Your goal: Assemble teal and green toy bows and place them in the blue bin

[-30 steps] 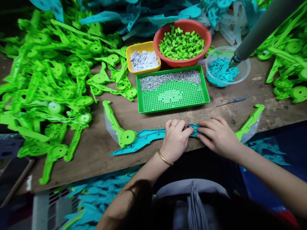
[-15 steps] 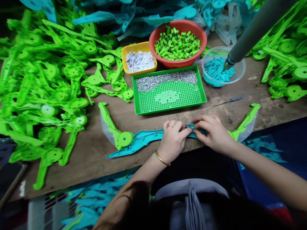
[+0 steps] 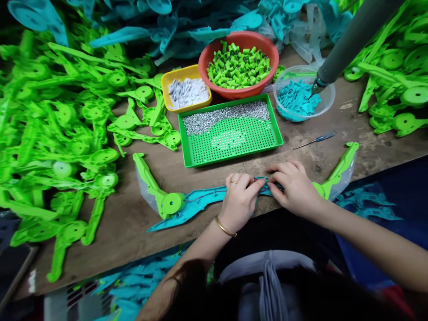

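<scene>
A long teal and green plastic toy piece (image 3: 197,200) lies along the near edge of the wooden table (image 3: 207,169). Its green arms stick out at the left (image 3: 147,180) and right (image 3: 339,169). My left hand (image 3: 239,200) and my right hand (image 3: 294,187) rest on its middle, fingertips almost meeting. Both hands pinch at a small spot on the teal part, where a thin reddish wire shows. A ring and a gold bangle are on my left hand and wrist.
Behind the toy stand a green perforated tray (image 3: 230,133) with small metal pins, a yellow tub (image 3: 185,87), a red bowl (image 3: 239,62) of green tubes and a clear bowl (image 3: 302,96) of teal bits. A small screwdriver (image 3: 316,139) lies right. Green parts (image 3: 67,125) pile up left.
The view has drifted, so everything sits a little lower and further left. Both hands stay on the teal piece, fingers working slightly closer together.
</scene>
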Available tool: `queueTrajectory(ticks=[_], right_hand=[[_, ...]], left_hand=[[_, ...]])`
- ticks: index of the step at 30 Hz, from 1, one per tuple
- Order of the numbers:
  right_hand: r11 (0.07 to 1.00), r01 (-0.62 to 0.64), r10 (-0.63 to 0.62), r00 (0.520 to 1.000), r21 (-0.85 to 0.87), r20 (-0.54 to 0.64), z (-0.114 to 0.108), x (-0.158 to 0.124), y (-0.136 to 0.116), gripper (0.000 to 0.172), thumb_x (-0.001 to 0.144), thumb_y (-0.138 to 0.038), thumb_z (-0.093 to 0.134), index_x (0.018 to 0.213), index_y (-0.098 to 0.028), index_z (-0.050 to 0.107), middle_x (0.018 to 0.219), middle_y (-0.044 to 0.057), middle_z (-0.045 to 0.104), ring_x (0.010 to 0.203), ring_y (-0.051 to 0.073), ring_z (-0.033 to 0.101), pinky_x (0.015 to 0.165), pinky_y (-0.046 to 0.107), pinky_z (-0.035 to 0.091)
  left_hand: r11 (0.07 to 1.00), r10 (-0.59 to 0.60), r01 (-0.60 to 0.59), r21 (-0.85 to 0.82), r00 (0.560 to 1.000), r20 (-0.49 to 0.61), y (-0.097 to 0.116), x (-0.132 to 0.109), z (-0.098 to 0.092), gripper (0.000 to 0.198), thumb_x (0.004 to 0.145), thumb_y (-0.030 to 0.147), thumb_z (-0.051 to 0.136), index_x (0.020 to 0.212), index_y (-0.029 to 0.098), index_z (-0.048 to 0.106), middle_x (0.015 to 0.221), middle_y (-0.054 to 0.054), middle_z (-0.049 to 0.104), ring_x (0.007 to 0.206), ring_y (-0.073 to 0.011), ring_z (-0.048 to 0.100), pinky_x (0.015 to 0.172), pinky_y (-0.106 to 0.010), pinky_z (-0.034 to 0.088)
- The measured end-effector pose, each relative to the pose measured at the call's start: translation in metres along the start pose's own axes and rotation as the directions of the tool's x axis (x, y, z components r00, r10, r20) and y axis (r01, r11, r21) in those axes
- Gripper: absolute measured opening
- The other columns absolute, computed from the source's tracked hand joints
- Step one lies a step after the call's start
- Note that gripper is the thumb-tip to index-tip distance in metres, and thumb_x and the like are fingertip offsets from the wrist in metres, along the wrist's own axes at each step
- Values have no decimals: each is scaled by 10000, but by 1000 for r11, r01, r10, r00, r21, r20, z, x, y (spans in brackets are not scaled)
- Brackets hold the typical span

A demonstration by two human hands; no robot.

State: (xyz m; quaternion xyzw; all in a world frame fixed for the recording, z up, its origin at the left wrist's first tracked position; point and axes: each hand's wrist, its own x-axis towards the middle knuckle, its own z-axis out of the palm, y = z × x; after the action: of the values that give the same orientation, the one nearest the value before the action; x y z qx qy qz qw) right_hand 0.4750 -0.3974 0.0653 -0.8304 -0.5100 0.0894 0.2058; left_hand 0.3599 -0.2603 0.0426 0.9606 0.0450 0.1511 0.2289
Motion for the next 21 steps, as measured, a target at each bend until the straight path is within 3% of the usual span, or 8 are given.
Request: queueTrajectory(ticks=[6, 15, 17, 21], right_hand=[[994, 9, -9, 1000, -110, 4, 1, 2, -3, 125, 862, -196, 497, 801, -177, 604, 992, 46, 645, 937, 198, 529, 985, 406, 282], [951, 1, 46, 989, -309, 144, -5, 15, -18, 138, 835, -145, 476, 796, -155, 607, 903, 110, 619, 861, 257, 500, 809, 419, 339], [963, -19, 63, 986, -268, 157, -9, 12, -14, 129, 853, -173, 478, 822, -161, 604, 895, 95, 623, 872, 252, 521, 834, 424, 344], [992, -123, 124, 986, -22, 108, -20, -4, 3, 114, 879, -244, 495, 903, -181, 587, 935, 63, 636, 900, 204, 556, 847, 370, 379]], left_hand=[[1000, 12, -12, 24, 1000, 11, 0, 1, 0, 202, 901, 193, 491, 954, 213, 685, 808, -46, 528, 808, -187, 430, 768, -343, 319], [999, -41, 37, 24, 988, 152, -1, 6, -5, 230, 909, 173, 458, 954, 222, 678, 804, -48, 535, 799, -193, 415, 771, -353, 318], [999, -42, 45, -15, 988, 149, -2, 7, -6, 216, 910, 196, 470, 938, 225, 682, 794, -44, 531, 798, -190, 421, 761, -344, 323], [993, -59, 70, -96, 992, 112, -2, 9, -7, 198, 907, 197, 483, 932, 217, 679, 767, -31, 522, 788, -177, 448, 749, -332, 337]])
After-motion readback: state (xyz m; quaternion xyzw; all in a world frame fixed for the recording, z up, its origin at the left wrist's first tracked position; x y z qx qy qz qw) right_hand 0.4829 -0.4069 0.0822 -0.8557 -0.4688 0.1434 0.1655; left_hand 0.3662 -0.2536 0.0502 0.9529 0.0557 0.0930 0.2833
